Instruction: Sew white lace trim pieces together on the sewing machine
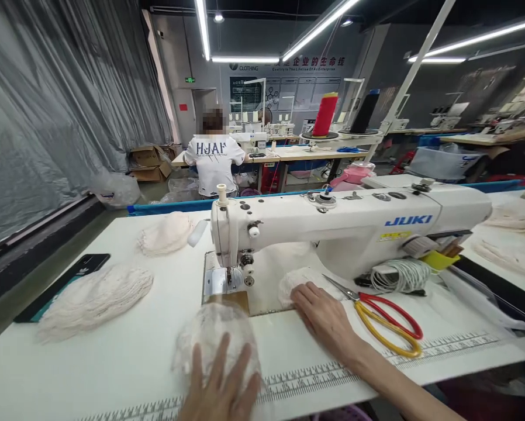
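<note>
My left hand (221,380) lies with fingers spread over a sheer, off-white lace piece (214,330) at the front of the sewing machine (350,219); both are slightly blurred. My right hand (321,313) rests to the right of the needle, its fingers bent over another pale lace piece (295,283) on the machine bed. How firmly those fingertips grip it is hidden. Beside the right hand lie scissors (383,321) with one red and one yellow handle, blades pointing toward the machine.
Stacked lace pieces (100,295) lie at left on a dark flat box (69,280), with another pile (166,234) behind. Coiled white cord (400,276) sits under the machine arm. A printed ruler (306,380) runs along the front edge. A person (214,155) sits ahead.
</note>
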Demonstrator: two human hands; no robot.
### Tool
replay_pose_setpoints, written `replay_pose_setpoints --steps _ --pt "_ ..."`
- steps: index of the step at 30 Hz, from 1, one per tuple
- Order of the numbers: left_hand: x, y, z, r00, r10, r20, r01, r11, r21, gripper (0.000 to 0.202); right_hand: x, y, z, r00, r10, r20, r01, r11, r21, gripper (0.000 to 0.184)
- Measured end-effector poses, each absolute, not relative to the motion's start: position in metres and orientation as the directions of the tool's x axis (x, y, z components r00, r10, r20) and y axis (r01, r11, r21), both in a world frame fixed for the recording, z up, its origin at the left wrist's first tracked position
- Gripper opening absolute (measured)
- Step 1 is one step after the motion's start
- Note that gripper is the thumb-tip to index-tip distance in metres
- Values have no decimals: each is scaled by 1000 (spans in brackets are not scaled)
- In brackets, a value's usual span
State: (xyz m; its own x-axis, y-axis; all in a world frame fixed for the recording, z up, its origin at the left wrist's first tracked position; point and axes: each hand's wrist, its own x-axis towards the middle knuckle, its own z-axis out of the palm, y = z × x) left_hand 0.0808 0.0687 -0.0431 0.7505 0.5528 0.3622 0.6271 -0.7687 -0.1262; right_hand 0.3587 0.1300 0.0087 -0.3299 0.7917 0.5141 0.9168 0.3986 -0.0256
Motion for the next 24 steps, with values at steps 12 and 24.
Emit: replay_pose_setpoints --steps 12,24 --pt "136 113 51 637 764 -101 -32 157 987 50 305 99 116 -369 636 678 735 646 -205 13" --pt "59 134 36 344 884 -318 197 263 944 51 333 92 5 -542 689 481 776 630 -30 37"
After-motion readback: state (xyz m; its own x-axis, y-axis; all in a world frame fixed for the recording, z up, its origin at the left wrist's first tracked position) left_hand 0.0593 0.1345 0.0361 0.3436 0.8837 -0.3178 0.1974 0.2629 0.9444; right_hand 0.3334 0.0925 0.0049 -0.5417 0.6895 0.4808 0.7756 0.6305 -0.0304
